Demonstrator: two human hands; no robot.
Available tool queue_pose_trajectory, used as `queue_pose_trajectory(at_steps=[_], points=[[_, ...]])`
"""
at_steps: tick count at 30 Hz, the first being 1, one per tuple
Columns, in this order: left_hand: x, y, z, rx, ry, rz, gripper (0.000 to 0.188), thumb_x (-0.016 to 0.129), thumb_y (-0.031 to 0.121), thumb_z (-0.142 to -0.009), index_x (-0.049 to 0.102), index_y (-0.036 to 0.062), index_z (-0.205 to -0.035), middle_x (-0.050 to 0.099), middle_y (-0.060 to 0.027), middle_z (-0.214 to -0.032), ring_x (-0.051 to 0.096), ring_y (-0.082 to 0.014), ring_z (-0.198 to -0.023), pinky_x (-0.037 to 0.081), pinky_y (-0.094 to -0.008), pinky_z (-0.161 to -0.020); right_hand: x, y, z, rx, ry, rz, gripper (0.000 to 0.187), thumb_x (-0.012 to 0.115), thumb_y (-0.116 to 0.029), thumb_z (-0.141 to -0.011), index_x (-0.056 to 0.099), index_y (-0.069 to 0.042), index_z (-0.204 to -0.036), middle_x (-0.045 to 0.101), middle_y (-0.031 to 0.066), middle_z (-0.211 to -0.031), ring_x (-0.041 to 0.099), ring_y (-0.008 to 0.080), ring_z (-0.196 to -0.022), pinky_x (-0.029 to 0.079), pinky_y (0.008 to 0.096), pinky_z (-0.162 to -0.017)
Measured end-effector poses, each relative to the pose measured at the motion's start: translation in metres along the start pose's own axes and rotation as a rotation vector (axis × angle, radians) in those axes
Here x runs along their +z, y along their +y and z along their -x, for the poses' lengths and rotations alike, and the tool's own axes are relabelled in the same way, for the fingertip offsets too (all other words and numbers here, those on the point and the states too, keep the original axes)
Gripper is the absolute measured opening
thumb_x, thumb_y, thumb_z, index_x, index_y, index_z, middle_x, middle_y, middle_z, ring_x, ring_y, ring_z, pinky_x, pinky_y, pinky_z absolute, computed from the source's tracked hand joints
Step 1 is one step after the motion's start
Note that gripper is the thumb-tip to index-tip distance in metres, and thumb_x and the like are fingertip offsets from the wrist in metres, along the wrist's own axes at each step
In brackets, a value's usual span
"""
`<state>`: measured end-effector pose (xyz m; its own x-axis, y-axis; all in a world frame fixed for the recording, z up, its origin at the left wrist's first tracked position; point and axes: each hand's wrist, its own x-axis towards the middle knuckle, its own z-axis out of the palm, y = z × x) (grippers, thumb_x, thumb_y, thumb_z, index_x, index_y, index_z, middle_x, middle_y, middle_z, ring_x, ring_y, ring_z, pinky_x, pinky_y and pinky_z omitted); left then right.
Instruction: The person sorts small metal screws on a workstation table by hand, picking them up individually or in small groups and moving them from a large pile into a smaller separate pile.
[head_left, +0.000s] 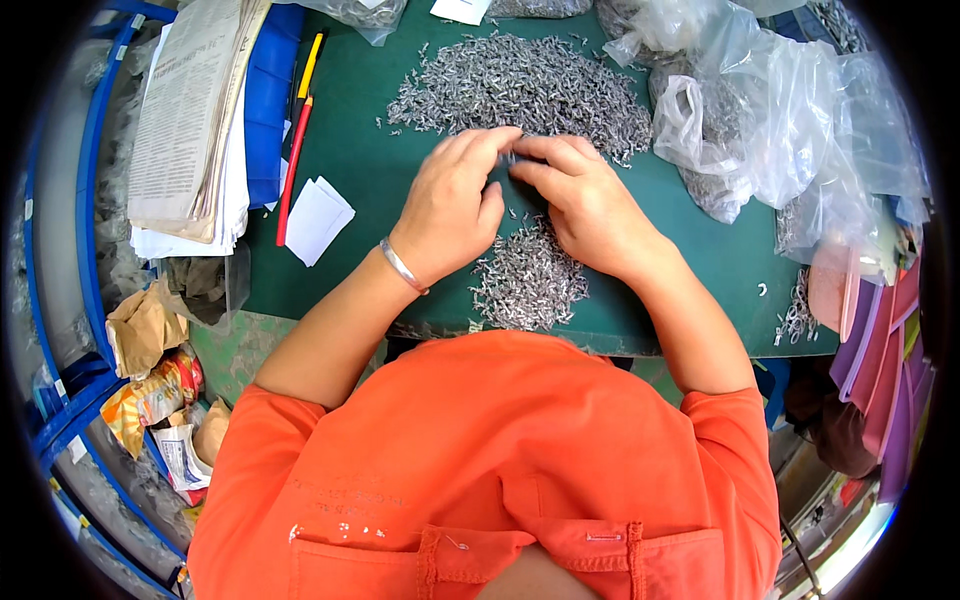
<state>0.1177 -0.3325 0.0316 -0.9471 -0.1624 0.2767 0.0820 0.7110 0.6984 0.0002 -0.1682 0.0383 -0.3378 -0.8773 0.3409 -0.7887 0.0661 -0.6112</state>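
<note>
A large heap of small grey metal pieces (pixel 520 85) spreads over the far middle of the green table. At its near edge my left hand (pixel 450 200), a silver bangle on its wrist, meets my right hand (pixel 590 205). Both hands have their fingers curled, tips almost touching. A small, dark, blurred bit shows between the fingertips; I cannot make out what each hand grips. Below the hands, between my wrists, lies a smaller pile of shinier metal pieces (pixel 530 280), with a few loose ones above it.
Clear plastic bags (pixel 770 120) of parts crowd the right. At left are a newspaper stack (pixel 185 120), a blue bin (pixel 270 100), a red-and-black pencil-like stick (pixel 293 170) and white paper slips (pixel 318 220). Metal rings (pixel 797 315) lie near the right front edge.
</note>
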Motion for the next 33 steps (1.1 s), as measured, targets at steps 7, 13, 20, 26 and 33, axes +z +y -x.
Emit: queue_pose_trajectory(at_steps=[7, 13, 20, 26, 33], points=[[-0.001, 0.003, 0.005, -0.060, -0.013, 0.122, 0.053, 0.055, -0.011, -0.083, 0.055, 0.0033, -0.134, 0.067, -0.0103, -0.115, 0.064, -0.0228, -0.105, 0.052, -0.0327, -0.087, -0.012, 0.001, 0.008, -0.015, -0.072, -0.049, 0.042, 0.057, 0.013, -0.074, 0.067, -0.001, -0.113, 0.065, 0.0161, -0.116, 0.061, 0.0365, -0.106, 0.050, 0.0423, -0.094], [-0.010, -0.004, 0.006, -0.079, 0.057, -0.064, 0.056, 0.055, -0.014, -0.077, 0.057, 0.0035, -0.131, 0.062, -0.0129, -0.110, 0.061, -0.0282, -0.099, 0.051, -0.0368, -0.085, -0.029, 0.004, 0.025, 0.270, 0.040, -0.015, 0.045, 0.053, 0.015, -0.074, 0.067, 0.001, -0.114, 0.064, 0.0181, -0.113, 0.061, 0.0377, -0.107, 0.051, 0.0420, -0.093], [0.014, 0.012, 0.002, 0.085, -0.023, -0.162, 0.045, 0.057, -0.012, -0.072, 0.062, -0.0010, -0.116, 0.057, -0.0164, -0.109, 0.057, -0.0369, -0.098, 0.047, -0.0440, -0.086, -0.006, -0.010, 0.018, 0.173, 0.028, 0.108, 0.043, 0.056, 0.012, -0.075, 0.064, 0.005, -0.117, 0.059, 0.0218, -0.113, 0.057, 0.0401, -0.103, 0.048, 0.0444, -0.092], [0.008, 0.022, 0.021, 0.130, -0.172, 0.095, 0.032, 0.057, -0.013, -0.072, 0.065, 0.0012, -0.099, 0.059, -0.0134, -0.099, 0.058, -0.0355, -0.090, 0.049, -0.0421, -0.079, -0.023, -0.021, 0.034, 0.210, -0.217, -0.139, 0.038, 0.054, 0.014, -0.074, 0.066, 0.003, -0.108, 0.059, 0.0173, -0.110, 0.057, 0.0380, -0.102, 0.048, 0.0431, -0.089], [-0.010, 0.015, 0.021, 0.087, 0.007, 0.125, 0.030, 0.054, -0.013, -0.075, 0.068, 0.0029, -0.096, 0.066, -0.0128, -0.100, 0.063, -0.0308, -0.097, 0.051, -0.0375, -0.083, -0.030, -0.021, 0.025, 0.121, -0.185, -0.180, 0.034, 0.059, 0.012, -0.071, 0.069, -0.001, -0.101, 0.063, 0.0118, -0.103, 0.059, 0.0325, -0.097, 0.050, 0.0409, -0.085]])
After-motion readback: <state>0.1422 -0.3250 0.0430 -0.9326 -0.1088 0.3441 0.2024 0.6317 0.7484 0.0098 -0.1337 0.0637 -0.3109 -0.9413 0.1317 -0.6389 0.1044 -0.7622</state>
